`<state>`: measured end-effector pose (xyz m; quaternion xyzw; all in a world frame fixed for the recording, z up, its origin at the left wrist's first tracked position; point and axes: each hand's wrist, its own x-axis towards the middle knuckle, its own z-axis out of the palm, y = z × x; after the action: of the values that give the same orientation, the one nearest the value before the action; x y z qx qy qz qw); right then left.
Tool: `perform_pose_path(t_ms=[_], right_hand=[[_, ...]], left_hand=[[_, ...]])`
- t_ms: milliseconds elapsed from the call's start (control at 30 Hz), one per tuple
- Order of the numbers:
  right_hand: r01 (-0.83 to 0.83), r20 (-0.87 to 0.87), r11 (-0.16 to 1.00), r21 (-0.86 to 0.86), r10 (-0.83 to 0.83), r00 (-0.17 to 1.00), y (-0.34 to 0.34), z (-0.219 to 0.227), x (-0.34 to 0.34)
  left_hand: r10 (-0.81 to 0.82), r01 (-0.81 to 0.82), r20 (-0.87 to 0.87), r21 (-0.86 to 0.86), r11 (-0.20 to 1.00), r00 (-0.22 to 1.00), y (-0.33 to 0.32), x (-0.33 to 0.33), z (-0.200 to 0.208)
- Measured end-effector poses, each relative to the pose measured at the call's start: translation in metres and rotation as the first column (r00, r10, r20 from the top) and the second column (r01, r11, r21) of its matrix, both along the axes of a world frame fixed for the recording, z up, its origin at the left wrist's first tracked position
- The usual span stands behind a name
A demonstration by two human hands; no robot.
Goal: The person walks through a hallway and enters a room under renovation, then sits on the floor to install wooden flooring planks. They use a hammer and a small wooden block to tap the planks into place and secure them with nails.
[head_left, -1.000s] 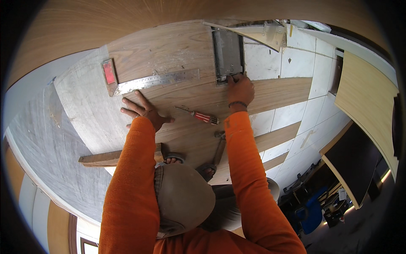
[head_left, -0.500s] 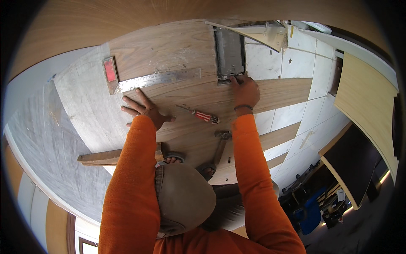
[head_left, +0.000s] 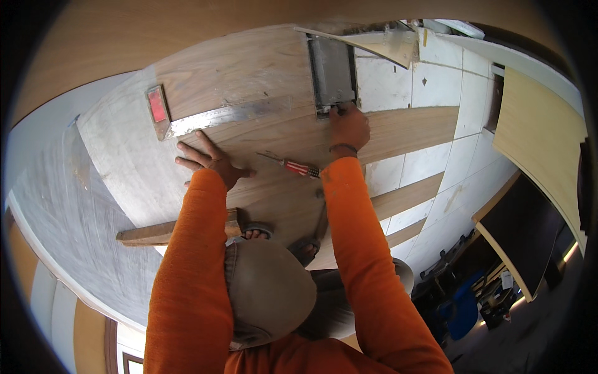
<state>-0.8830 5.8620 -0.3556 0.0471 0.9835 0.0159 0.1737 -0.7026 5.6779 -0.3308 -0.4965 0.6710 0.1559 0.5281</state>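
Note:
My left hand (head_left: 212,161) lies flat on the wood-grain board (head_left: 268,140) with its fingers spread, holding nothing. Just beyond it is a metal try square (head_left: 215,118) with a red patch on its stock. My right hand (head_left: 349,129) is at the near end of a grey metal plate (head_left: 331,70) set in a dark rectangular opening. Its fingers are curled together at the plate's edge; whatever they grip is hidden. Between my hands lies a screwdriver (head_left: 300,167) with a red, white and dark handle, its end close to my right sleeve.
A hammer (head_left: 321,215) lies partly behind my right forearm, near my feet. A wooden block (head_left: 149,234) is left of my knee. White tiles (head_left: 383,84) stretch to the right, with a loose thin strip (head_left: 349,43) at the back. Panels (head_left: 536,131) stand at the far right.
My right hand and forearm have shifted slightly left along the near edge of the metal plate, and the sleeve now covers more of the hammer. My left hand stays flat on the board.

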Motion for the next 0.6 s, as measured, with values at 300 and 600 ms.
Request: perform_pose_path(t_ms=[300, 600], right_hand=[[-0.046, -0.089, 0.99, -0.133, 0.035, 0.995, 0.015, -0.009, 0.004], [-0.039, -0.176, 0.982, -0.183, 0.006, 0.984, 0.014, -0.002, 0.007]], left_hand=[[0.003, -0.003, -0.03, -0.015, 1.0, 1.0, 0.002, 0.004, -0.005], [0.011, -0.011, -0.019, -0.01, 1.0, 1.0, 0.001, 0.002, -0.005]])
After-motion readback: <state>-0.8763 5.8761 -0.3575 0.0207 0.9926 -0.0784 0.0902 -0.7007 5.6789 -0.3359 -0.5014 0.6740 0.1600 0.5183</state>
